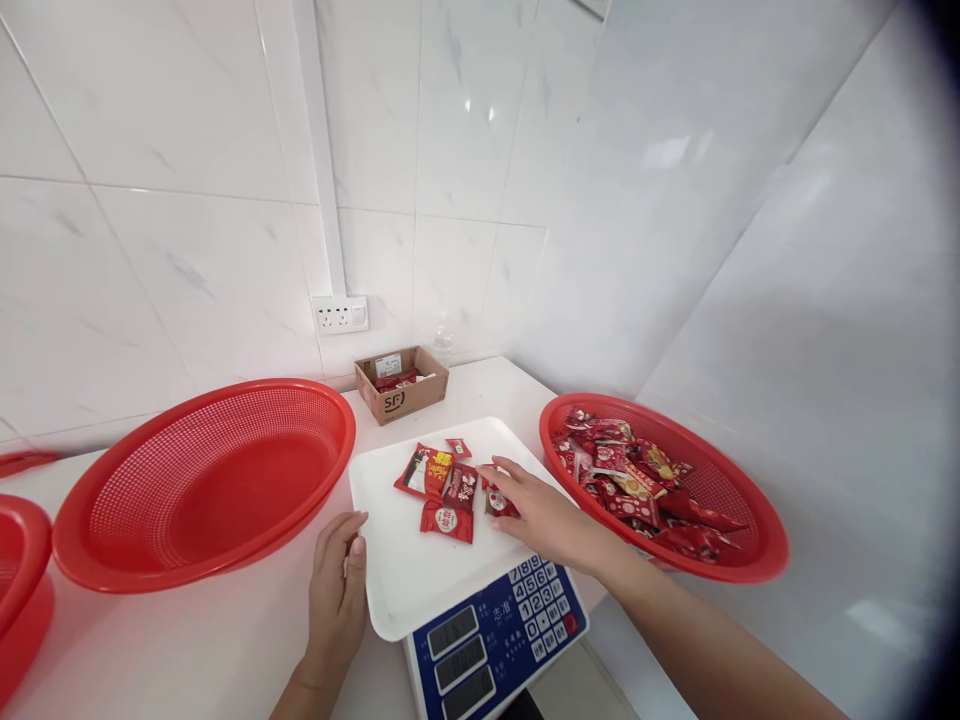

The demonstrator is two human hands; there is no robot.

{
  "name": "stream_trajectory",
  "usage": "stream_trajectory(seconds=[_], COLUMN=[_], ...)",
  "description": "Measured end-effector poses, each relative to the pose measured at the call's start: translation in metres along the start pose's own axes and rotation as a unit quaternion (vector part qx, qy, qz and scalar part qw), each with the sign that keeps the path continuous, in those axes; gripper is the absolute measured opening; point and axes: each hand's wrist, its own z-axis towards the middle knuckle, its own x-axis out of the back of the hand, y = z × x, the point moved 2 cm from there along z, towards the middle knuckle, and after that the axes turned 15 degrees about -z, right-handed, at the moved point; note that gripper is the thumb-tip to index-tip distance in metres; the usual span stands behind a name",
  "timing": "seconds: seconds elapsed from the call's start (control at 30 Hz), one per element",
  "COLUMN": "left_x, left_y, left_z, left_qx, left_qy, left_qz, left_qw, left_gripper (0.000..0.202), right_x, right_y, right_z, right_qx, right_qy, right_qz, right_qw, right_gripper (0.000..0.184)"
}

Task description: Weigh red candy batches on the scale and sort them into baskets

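A white scale tray (409, 580) carries a few red candy packets (442, 485) near its middle. My right hand (536, 510) reaches over the tray from the right, fingers closed on one small red packet (496, 503) at the tray's right side. My left hand (337, 585) rests on the table against the tray's left edge, fingers curled loosely with nothing in them. The scale's blue keypad and displays (499, 635) face me at the front.
A red mesh basket (742, 545) full of red candy packets stands to the right. An empty red mesh basket (202, 480) stands to the left, with more red baskets (19, 560) at the far left. A small cardboard box (401, 385) sits by the tiled wall below a socket (340, 314).
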Motion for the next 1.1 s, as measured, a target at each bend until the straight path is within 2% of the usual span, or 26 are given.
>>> stream_trajectory(seconds=[0.13, 0.27, 0.53, 0.63, 0.77, 0.87, 1.0, 1.1], left_x=[0.000, -0.001, -0.001, -0.001, -0.001, -0.001, -0.001, 0.000], left_y=[0.000, 0.001, 0.001, 0.002, 0.002, 0.001, 0.000, -0.001], left_z=[0.000, 0.000, 0.000, 0.000, 0.000, 0.000, 0.000, 0.000], left_qx=[0.009, 0.011, 0.012, 0.015, 0.015, 0.013, 0.016, 0.009], left_qy=[0.000, 0.001, 0.004, 0.007, 0.006, 0.008, 0.010, 0.009], left_qz=[0.000, -0.002, -0.011, -0.011, -0.010, -0.012, -0.002, 0.009], left_qw=[1.000, 1.000, 1.000, 1.000, 1.000, 1.000, 1.000, 1.000], left_gripper=[0.029, 0.030, 0.031, 0.032, 0.032, 0.031, 0.032, 0.032], right_x=[-0.002, -0.001, 0.006, 0.010, 0.008, 0.003, 0.005, 0.017], right_y=[-0.002, -0.001, 0.000, 0.000, 0.004, 0.003, 0.001, 0.013], right_z=[0.004, 0.010, 0.017, 0.033, 0.062, 0.072, 0.059, 0.039], right_qx=[0.033, 0.036, 0.048, 0.063, 0.087, 0.099, 0.106, 0.071], right_qy=[0.007, 0.021, 0.070, 0.091, 0.073, 0.060, 0.063, 0.085], right_qz=[0.042, 0.048, 0.024, 0.004, -0.005, -0.014, -0.015, -0.012], right_qw=[0.999, 0.998, 0.996, 0.994, 0.993, 0.993, 0.992, 0.994], right_gripper=[0.070, 0.069, 0.052, 0.051, 0.053, 0.052, 0.051, 0.049])
